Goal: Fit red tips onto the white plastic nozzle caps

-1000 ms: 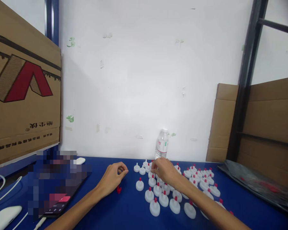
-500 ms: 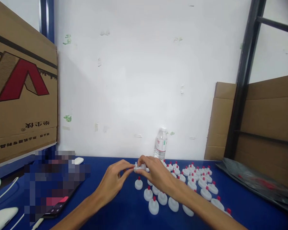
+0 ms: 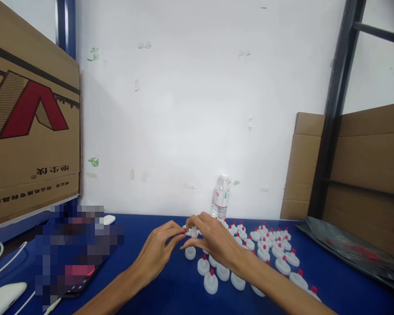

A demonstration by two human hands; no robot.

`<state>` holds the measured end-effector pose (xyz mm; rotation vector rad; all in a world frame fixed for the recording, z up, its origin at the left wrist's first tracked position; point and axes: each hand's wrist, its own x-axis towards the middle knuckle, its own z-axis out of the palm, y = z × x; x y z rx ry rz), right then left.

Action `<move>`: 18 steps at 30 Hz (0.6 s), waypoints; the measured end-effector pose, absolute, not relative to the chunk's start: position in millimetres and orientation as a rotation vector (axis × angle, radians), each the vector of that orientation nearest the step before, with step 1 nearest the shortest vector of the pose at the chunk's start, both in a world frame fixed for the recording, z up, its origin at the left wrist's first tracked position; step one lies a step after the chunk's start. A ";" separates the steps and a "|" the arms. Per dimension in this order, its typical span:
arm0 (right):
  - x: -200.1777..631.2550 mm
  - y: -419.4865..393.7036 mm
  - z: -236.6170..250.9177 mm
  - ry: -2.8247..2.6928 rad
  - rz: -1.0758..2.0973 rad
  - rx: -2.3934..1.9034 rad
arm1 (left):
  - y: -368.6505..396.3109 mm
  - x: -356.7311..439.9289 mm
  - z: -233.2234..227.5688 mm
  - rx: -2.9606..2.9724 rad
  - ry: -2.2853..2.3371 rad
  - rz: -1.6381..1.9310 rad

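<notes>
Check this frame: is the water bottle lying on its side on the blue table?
No, the water bottle stands upright at the back of the blue table, against the white wall.

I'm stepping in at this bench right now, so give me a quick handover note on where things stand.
Left hand and right hand meet above the blue table, pinching one small white plastic cap between the fingertips. Whether its red tip is on cannot be seen.
Done: many white caps with red tips stand in rows to the right, under and beyond the right forearm.
A clear plastic water bottle stands at the wall behind them.
Left: finish the cap in hand; no loose parts show.
</notes>
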<state>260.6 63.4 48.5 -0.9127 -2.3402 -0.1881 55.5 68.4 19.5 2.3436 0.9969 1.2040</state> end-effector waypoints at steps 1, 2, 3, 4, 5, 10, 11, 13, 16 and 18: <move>260.5 62.6 50.4 -2.353 -0.223 -0.887 | 67.3 55.4 20.6 2.325 1.016 1.206; 260.8 61.9 52.8 -2.375 -0.262 -0.876 | 66.4 55.3 21.6 2.298 1.039 1.218; 261.2 61.2 55.5 -2.405 -0.298 -0.881 | 65.9 55.2 22.5 2.268 1.058 1.235; 261.8 60.4 58.2 -2.436 -0.322 -0.900 | 65.9 55.0 23.2 2.238 1.069 1.255; 262.4 59.7 60.4 -2.466 -0.331 -0.925 | 66.3 54.9 23.5 2.215 1.074 1.274; 261.7 58.2 59.2 -2.513 -0.326 -0.843 | 67.8 54.6 24.3 2.233 1.055 1.290; 260.5 58.2 57.3 -2.512 -0.346 -0.808 | 66.8 54.9 25.3 2.237 1.036 1.287; 258.0 57.9 54.1 -2.500 -0.392 -0.777 | 63.1 55.6 29.0 2.222 0.999 1.285; 255.1 57.1 52.7 -2.490 -0.445 -0.807 | 57.8 55.5 35.4 2.195 0.987 1.248; 254.2 57.4 53.2 -2.501 -0.434 -0.825 | 57.3 54.5 38.0 2.199 0.983 1.200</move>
